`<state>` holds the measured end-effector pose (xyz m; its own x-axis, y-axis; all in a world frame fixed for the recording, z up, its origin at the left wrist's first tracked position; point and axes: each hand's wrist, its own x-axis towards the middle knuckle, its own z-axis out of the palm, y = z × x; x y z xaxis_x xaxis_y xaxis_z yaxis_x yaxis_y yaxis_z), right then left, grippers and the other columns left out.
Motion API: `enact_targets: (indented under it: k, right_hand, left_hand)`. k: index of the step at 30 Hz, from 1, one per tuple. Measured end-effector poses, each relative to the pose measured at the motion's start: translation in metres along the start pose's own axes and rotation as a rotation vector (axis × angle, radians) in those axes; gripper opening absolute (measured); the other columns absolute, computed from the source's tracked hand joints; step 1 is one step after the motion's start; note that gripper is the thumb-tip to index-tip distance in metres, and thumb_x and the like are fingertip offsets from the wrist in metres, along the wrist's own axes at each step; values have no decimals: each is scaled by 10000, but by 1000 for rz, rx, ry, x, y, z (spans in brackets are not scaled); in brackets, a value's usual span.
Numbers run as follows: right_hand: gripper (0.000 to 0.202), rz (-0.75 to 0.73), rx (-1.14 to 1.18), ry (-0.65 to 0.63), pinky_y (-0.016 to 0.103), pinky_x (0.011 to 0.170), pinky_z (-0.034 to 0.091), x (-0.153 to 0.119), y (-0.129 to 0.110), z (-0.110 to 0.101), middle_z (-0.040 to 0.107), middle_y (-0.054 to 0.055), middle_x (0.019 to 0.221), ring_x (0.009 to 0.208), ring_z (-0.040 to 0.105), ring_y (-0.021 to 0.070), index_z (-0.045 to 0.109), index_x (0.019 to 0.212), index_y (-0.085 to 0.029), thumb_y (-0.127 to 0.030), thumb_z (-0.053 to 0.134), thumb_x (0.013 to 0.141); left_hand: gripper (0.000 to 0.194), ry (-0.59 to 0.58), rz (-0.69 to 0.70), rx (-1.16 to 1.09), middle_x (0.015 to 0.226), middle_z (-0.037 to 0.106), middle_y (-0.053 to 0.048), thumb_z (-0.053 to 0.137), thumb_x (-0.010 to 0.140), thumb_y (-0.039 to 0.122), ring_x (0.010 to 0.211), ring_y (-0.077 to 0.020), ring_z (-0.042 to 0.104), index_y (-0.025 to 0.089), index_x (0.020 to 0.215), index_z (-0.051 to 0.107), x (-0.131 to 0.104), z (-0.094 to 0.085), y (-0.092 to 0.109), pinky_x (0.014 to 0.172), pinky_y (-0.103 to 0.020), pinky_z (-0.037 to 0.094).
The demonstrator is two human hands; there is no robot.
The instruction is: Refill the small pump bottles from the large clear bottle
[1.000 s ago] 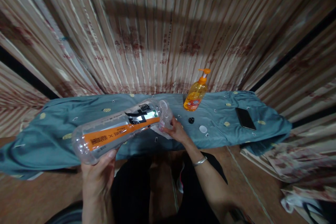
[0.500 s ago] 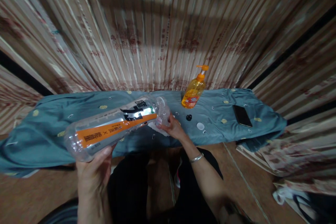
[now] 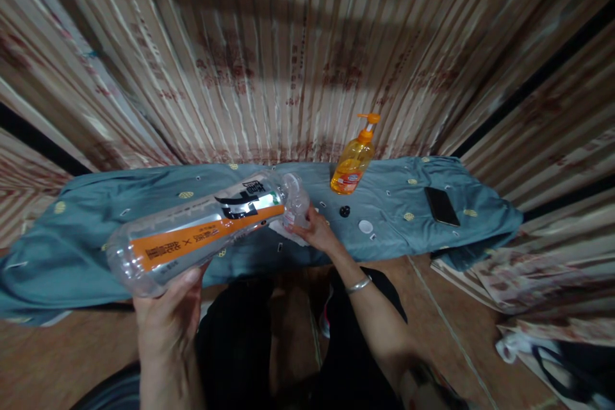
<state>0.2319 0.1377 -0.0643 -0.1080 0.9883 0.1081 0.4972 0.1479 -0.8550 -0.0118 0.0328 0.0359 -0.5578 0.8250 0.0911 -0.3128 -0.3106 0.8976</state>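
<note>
A big clear plastic bottle (image 3: 192, 237) with an orange and silver label lies tilted across my left hand (image 3: 175, 298), which grips its lower end from below. Its neck points right, toward a small clear plastic bottle (image 3: 298, 205). My right hand (image 3: 317, 229) has its fingers closed around that small bottle. The two bottles meet or overlap at their mouths; I cannot tell whether liquid passes between them. Under the small bottle lies a white tissue (image 3: 289, 232), partly hidden by my right hand.
An orange pump bottle (image 3: 352, 163) stands near the back of the cloth-covered bench (image 3: 413, 240). Right of my right hand lie a small black cap (image 3: 344, 211) and a white round lid (image 3: 366, 227). Farther right is a dark phone (image 3: 442, 206). A striped curtain (image 3: 298, 64) hangs behind.
The view has shifted slightly. The big bottle's base has moved a little to the left in view, and both hands keep the same grips.
</note>
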Motion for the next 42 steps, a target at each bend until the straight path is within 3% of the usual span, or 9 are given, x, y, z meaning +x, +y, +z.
enact_targets:
  k: [6, 11, 19, 27, 33, 37, 42]
  right_hand:
    - [708, 5, 21, -7, 439, 984, 600, 0, 1, 1, 802, 88, 1266, 1137, 775, 318, 552, 1487, -236, -331, 855, 854]
    - [710, 14, 7, -5, 425, 956, 597, 0, 3, 1, 808, 112, 1214, 1100, 776, 318, 561, 1476, -193, -334, 861, 847]
    - [682, -23, 29, 4, 432, 954, 595, 0, 7, 2, 807, 108, 1239, 1109, 774, 321, 573, 1449, -210, -352, 858, 845]
    - [707, 5, 2, 2, 458, 999, 597, -1, 4, 1, 791, 157, 1287, 1178, 765, 347, 576, 1458, -171, -349, 870, 840]
    - [666, -18, 2, 2, 441, 930, 614, -1, 6, 1, 817, 93, 1191, 1043, 785, 313, 578, 1448, -222, -363, 849, 856]
    - [665, -19, 14, 10, 435, 951, 608, 0, 8, 2, 808, 95, 1215, 1084, 779, 318, 591, 1432, -222, -362, 862, 841]
    - [675, -27, 18, 6, 444, 975, 595, 2, 12, 3, 796, 120, 1248, 1117, 770, 329, 586, 1428, -195, -370, 863, 838]
  left_hand:
    - [701, -14, 1, -4, 1234, 803, 7, 996, 419, 242, 1278, -330, 699, 340, 1089, 812, 0, 0, 0, 1141, -507, 561]
    - [745, 6, -12, -3, 1236, 806, -1, 995, 393, 235, 1286, -331, 689, 331, 1109, 815, 0, 1, 1, 1115, -476, 580]
    - [623, -7, 9, 16, 1096, 823, -16, 994, 430, 271, 1246, -355, 716, 318, 1024, 813, 1, -2, -1, 1109, -545, 581]
    - [569, 7, -1, 13, 1173, 819, -17, 998, 402, 271, 1232, -338, 719, 297, 943, 821, -1, 1, 1, 1161, -532, 540]
    - [551, -1, -1, 0, 1145, 821, -27, 1002, 428, 279, 1204, -326, 731, 273, 947, 819, -1, -3, 0, 1141, -517, 557]
    - [579, -1, 10, 6, 1044, 821, -48, 1030, 418, 312, 1172, -340, 741, 254, 953, 817, 0, -4, -1, 1093, -542, 586]
    - [562, -17, 20, -9, 1095, 826, -30, 1039, 387, 299, 1056, -267, 761, 266, 906, 824, 0, 0, 0, 926, -379, 664]
